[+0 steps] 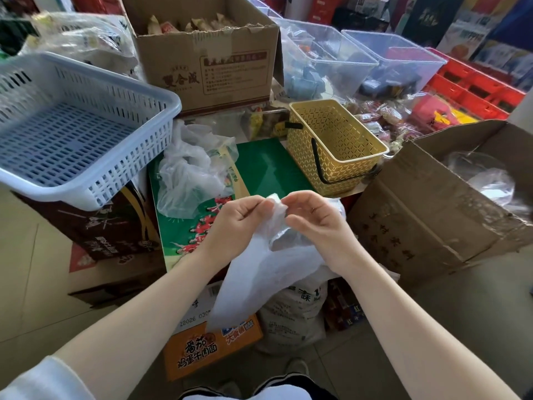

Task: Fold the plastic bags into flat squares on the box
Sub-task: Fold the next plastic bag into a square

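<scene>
A thin, translucent white plastic bag (259, 272) hangs between the left hand (239, 220) and the right hand (314, 217), its top edge pinched in both sets of fingertips, the rest drooping loose and creased below the wrists. Beyond the left hand a heap of crumpled plastic bags (190, 168) (clear to milky, unfolded) lies on the green box (271, 166), whose flat printed top stretches away past both hands, bare beyond the right one

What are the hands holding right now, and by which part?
Both the left hand and right hand pinch a white plastic bag at its top edge; the rest hangs loose.
</scene>
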`<state>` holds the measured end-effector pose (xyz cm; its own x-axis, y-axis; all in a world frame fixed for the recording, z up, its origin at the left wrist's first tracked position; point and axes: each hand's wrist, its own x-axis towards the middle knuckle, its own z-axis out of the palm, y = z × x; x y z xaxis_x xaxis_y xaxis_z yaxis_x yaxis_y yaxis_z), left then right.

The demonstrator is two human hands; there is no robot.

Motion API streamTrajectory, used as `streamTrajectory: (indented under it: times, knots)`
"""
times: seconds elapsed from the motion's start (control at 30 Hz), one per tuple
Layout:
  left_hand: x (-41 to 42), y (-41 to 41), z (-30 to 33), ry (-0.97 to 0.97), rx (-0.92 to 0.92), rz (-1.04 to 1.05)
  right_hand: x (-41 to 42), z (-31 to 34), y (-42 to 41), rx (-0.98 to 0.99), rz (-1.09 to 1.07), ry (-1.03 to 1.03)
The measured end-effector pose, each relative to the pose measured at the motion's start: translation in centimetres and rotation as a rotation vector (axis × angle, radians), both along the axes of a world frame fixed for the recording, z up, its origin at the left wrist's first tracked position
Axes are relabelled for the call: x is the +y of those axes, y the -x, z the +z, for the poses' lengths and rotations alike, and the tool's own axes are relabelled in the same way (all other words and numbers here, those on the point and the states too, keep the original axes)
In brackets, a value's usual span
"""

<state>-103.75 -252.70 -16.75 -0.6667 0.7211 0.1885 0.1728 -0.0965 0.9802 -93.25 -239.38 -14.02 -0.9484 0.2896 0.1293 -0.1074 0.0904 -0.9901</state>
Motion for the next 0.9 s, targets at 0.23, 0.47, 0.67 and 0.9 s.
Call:
streamTrajectory:
  times: [0.23,0.47,0.67,0.9]
  knots:
    - [-0.6,-0.7,-0.3,0.004,-0.044,-0.002,-0.6,-0.4,0.3,-0.08,-0.11,0.022]
    - [-1.3,-0.8,0.2,0.019,0.168,0.021,-0.4,-0.9,0.4,-0.158,-0.072,0.158]
    - [-1.5,-0.7,0.1,0.2,0.565,0.306,-2.9,-1.3,0.4,-0.056,-0.479,-0.395]
    - [-1.3,-1.3,0.1,0.19,0.815,0.258,-3.3,-1.3,1.5,-0.072,-0.468,-0.577]
